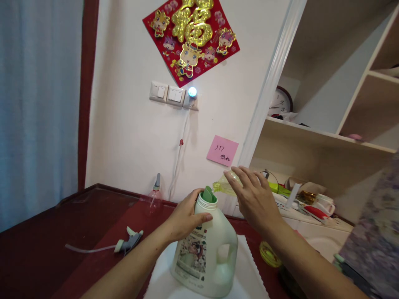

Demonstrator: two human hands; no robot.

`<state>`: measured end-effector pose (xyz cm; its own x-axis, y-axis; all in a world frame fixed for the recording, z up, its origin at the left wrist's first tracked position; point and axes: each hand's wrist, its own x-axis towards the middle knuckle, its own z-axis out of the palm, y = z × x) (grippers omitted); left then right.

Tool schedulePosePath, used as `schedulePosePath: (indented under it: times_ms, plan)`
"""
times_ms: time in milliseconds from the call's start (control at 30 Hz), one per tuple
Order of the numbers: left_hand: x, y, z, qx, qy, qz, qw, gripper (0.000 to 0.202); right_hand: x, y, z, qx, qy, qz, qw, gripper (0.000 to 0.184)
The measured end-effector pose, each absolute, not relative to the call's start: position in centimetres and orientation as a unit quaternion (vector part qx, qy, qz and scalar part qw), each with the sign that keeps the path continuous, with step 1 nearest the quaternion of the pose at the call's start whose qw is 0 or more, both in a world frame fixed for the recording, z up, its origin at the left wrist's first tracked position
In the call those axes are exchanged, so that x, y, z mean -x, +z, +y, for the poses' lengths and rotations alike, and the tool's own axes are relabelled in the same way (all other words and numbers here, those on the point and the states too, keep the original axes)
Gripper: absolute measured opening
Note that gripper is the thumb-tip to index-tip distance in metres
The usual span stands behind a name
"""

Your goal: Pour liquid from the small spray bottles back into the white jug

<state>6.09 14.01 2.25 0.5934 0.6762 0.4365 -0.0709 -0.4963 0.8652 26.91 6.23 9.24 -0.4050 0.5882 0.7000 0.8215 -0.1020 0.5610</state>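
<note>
A large pale green detergent jug (215,245) stands upright with its cap off, showing a green spout (208,194) inside the neck. My left hand (187,214) is wrapped round the jug just below its neck. In my right hand (254,197) is a clear yellowish bottle (226,185), tipped so that its mouth meets the jug's opening. Whether liquid is flowing I cannot make out. A grey and pale green spray trigger head (128,242) with a thin tube lies on the table to the left.
Under the jug is a white cloth (249,265) on the dark red table (40,232). A pinkish clear spray bottle (155,197) stands by the wall. At right are a yellow-green round item (269,254) and a cluttered white counter (333,222).
</note>
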Motion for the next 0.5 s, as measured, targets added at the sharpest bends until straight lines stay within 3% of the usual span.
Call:
schedulePosePath:
  times_ms: [500]
  plan:
    - [-6.0, 2.32, 13.86, -0.767, 0.4, 0.206, 0.457, 0.068, -26.72, 9.8, 6.35, 0.521, -0.532, -0.66, 0.098, 0.064]
